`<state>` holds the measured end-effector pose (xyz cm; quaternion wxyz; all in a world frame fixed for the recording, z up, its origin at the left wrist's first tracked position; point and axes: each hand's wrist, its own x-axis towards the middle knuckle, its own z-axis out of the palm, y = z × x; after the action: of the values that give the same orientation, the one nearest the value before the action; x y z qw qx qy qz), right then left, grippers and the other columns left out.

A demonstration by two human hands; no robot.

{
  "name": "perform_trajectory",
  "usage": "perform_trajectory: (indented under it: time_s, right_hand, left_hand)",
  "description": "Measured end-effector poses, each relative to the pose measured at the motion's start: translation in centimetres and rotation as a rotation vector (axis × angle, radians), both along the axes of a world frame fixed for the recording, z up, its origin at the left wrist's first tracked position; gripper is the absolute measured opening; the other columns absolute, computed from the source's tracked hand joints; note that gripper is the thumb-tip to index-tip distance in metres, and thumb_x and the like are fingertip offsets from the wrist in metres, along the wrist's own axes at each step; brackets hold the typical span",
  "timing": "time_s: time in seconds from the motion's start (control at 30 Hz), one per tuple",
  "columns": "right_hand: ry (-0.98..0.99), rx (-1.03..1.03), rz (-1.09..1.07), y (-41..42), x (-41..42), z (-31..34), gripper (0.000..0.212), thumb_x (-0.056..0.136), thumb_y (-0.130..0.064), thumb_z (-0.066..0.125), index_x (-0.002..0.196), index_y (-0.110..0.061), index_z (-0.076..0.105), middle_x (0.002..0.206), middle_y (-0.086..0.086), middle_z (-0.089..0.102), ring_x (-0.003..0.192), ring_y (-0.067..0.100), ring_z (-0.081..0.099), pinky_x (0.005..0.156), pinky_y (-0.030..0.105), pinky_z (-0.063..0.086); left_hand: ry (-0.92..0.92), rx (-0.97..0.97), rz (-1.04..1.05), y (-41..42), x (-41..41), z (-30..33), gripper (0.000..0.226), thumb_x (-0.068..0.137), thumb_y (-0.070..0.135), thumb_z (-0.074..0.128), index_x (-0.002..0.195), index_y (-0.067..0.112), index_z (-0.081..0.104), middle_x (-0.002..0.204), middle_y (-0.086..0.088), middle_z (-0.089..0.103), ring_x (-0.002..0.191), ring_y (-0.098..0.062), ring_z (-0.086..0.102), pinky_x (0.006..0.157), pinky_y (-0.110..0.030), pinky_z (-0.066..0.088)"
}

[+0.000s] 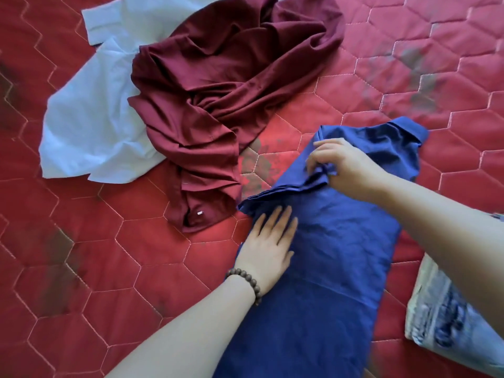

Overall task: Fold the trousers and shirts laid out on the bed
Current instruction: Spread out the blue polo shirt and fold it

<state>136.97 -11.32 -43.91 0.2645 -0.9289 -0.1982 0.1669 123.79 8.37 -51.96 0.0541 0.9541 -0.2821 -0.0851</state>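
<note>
We counted three garments: one blue shirt near right, one maroon garment crumpled beyond it, one white shirt far left. Our left hand pressed flat, fingers straight, on the blue shirt; our right hand pinched its folded edge. All lay on a red quilted bedcover.

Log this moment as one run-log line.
step: folding blue shirt | left hand: pressing flat | right hand: pinching fold | maroon garment, white garment: unfolded
</note>
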Motion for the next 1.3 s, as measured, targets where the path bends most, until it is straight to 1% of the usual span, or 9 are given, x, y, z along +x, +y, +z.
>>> perform_trajectory:
  time_s: [0.1, 0.2, 0.3, 0.47, 0.6, 0.73, 0.93, 1.07, 1.3]
  right_hand:
    - [0.085, -0.134, -0.140, -3.3, -2.6, -1.1, 0.037, 0.069, 0.017, 0.058, 0.085, -0.012, 0.075, 0.139, 0.019, 0.047, 0.128, 0.039, 0.042, 0.103, 0.035, 0.035]
    - [0.200, -0.221, -0.269, -4.9, -4.9, -2.6, 0.043, 0.080, 0.011, 0.051, 0.098, -0.019, 0.075, 0.153, 0.011, 0.031, 0.133, 0.030, 0.037, 0.105, 0.039, 0.037]
    - [0.152, -0.172, -0.525, -4.6, -6.5, -3.6, 0.034, 0.088, -0.005, 0.050, 0.115, -0.021, 0.065, 0.133, 0.008, 0.048, 0.102, 0.030, 0.058, 0.091, 0.038, 0.045]
    - [0.273, -0.173, -0.832, -1.7, -7.4, -4.7, 0.056, 0.087, -0.048, 0.064, 0.125, -0.011, 0.046, 0.107, 0.005, 0.058, 0.101, 0.026, 0.054, 0.087, 0.041, 0.045]
    - [0.424, -0.228, -0.942, -0.4, -6.6, -5.3, 0.028, 0.084, -0.038, 0.068, 0.089, -0.017, 0.051, 0.083, -0.002, 0.054, 0.091, 0.025, 0.050, 0.088, 0.040, 0.043]
    - [0.464, -0.170, -0.984, -1.1, -6.0, -4.9, 0.012, 0.081, -0.020, 0.064, 0.074, -0.015, 0.056, 0.067, 0.000, 0.053, 0.085, 0.030, 0.056, 0.083, 0.039, 0.045]
    - [0.142, -0.429, -0.882, -1.1, -7.4, -4.7, 0.028, 0.086, -0.027, 0.061, 0.111, -0.014, 0.057, 0.117, 0.010, 0.052, 0.115, 0.033, 0.043, 0.091, 0.043, 0.036]
    - [-0.399, -0.162, -0.538, 1.3, -8.0, -5.3, 0.024, 0.080, 0.000, 0.060, 0.103, -0.001, 0.065, 0.113, 0.017, 0.061, 0.105, 0.039, 0.056, 0.089, 0.045, 0.044]
    - [-0.157, 0.053, -0.318, 3.1, -7.1, -9.7, 0.041, 0.091, 0.005, 0.049, 0.132, 0.004, 0.053, 0.141, 0.017, 0.049, 0.135, 0.031, 0.042, 0.114, 0.041, 0.029]
  left_hand:
    - [0.017, 0.053, -0.001, 1.3, -0.2, -0.2, 0.070, 0.070, 0.043, 0.078, 0.129, 0.010, 0.061, 0.128, -0.011, 0.062, 0.117, -0.028, 0.060, 0.105, -0.044, 0.043]
    - [-0.059, 0.001, -0.062, 2.1, -1.0, -0.3, 0.056, 0.070, 0.033, 0.079, 0.118, 0.008, 0.068, 0.118, -0.011, 0.067, 0.109, -0.030, 0.064, 0.096, -0.043, 0.050]
    - [-0.184, -0.165, -0.033, 2.9, -2.3, -0.1, 0.027, 0.070, 0.014, 0.075, 0.096, 0.013, 0.070, 0.106, -0.009, 0.067, 0.104, -0.028, 0.056, 0.089, -0.041, 0.045]
    - [-0.071, -0.253, 0.331, 2.4, -1.0, 1.4, 0.072, 0.059, 0.010, 0.080, 0.124, 0.011, 0.049, 0.126, -0.020, 0.056, 0.116, -0.034, 0.054, 0.093, -0.046, 0.045]
    - [0.085, -0.193, 0.351, 1.4, 1.4, 1.6, 0.084, 0.073, 0.004, 0.064, 0.149, 0.007, 0.028, 0.156, -0.013, 0.026, 0.143, -0.027, 0.029, 0.113, -0.040, 0.029]
    - [0.046, -0.190, 0.102, 1.3, 2.4, 1.3, 0.053, 0.073, -0.009, 0.065, 0.125, 0.004, 0.063, 0.142, -0.016, 0.050, 0.133, -0.039, 0.044, 0.106, -0.051, 0.039]
    - [0.033, -0.122, -0.136, 1.2, 1.2, 1.2, 0.046, 0.092, 0.030, 0.048, 0.130, 0.005, 0.059, 0.146, -0.015, 0.045, 0.139, -0.033, 0.035, 0.112, -0.056, 0.028]
    - [-0.013, -0.348, -0.094, -1.0, 2.8, 0.9, 0.039, 0.083, -0.002, 0.045, 0.116, -0.007, 0.064, 0.130, -0.024, 0.057, 0.123, -0.040, 0.053, 0.102, -0.054, 0.044]
    - [0.054, -0.283, -0.029, -3.0, 4.4, -2.7, 0.047, 0.088, 0.001, 0.054, 0.133, -0.009, 0.049, 0.143, -0.024, 0.044, 0.136, -0.036, 0.041, 0.109, -0.048, 0.037]
